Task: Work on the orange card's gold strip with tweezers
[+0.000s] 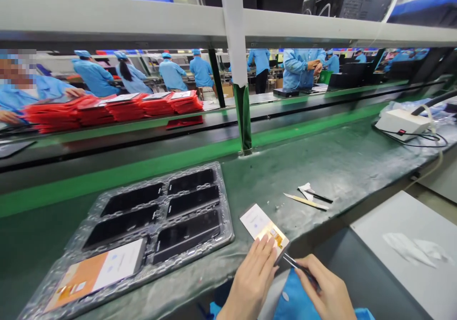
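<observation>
A phone screen panel (256, 222), white and orange-gold on its back with a small flex cable, lies at the bench's front edge. My left hand (252, 277) holds it, fingers laid across the near end and thumb by the side. Dark tweezers (310, 276) are gripped in my right hand (326, 286), their tips at the panel's lower right corner. Whether the tips touch the panel I cannot tell. To the left is a clear plastic tray (228, 234) with several black phone screens (193, 201) and one panel (119, 263) lying back side up.
Beyond the panel lie a yellow-bladed tool (306, 202) and a black stick (321, 196) with white tissue. A white box (403, 124) with cables stands far right. A post (243, 120) rises behind the bench; across it are red pouches (124, 106) and co-workers in blue.
</observation>
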{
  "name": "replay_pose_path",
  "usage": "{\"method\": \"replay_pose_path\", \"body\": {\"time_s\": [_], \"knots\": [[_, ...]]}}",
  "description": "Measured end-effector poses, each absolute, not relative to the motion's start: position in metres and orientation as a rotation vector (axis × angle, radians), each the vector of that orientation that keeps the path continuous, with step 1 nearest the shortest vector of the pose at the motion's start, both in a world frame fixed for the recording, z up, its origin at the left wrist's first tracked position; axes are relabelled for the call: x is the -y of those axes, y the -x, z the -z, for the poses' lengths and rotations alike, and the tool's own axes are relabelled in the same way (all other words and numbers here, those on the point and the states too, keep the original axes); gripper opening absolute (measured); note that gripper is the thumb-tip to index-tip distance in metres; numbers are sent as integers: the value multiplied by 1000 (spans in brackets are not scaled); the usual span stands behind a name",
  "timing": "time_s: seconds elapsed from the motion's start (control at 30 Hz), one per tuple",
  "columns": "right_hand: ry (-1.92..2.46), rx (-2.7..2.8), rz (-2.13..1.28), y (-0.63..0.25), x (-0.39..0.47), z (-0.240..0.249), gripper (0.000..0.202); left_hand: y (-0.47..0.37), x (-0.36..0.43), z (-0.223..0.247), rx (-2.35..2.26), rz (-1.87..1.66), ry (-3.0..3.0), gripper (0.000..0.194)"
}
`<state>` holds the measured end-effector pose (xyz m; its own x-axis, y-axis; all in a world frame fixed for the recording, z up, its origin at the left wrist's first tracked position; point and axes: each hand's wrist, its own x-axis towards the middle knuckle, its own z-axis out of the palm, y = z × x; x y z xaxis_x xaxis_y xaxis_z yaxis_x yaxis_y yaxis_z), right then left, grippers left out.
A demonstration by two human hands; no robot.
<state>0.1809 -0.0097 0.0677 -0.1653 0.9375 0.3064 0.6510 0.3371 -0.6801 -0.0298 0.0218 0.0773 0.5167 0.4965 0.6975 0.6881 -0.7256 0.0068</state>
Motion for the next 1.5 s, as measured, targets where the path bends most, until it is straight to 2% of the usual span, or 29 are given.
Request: {"method": "replay_pose_path", "body": {"time_s": [0.63,0.83,1.07,1.23,1.5], "knots": [[1370,1937,-354,-175,11,-76,15,26,-25,-83,1017,1074,2539,26],[1341,2041,-239,-178,6,-86,21,26,-23,-81,1039,1062,2541,30],[1353,2008,-310,-179,4,-89,26,26,-24,-80,1038,1080,2547,33],[1428,1900,-519,-175,6,-88,26,26,-24,-82,1032,1097,2560,34],[1526,1333,-1365,-173,-8,-88,35,27,-25,-79,1038,1095,2579,31]]}}
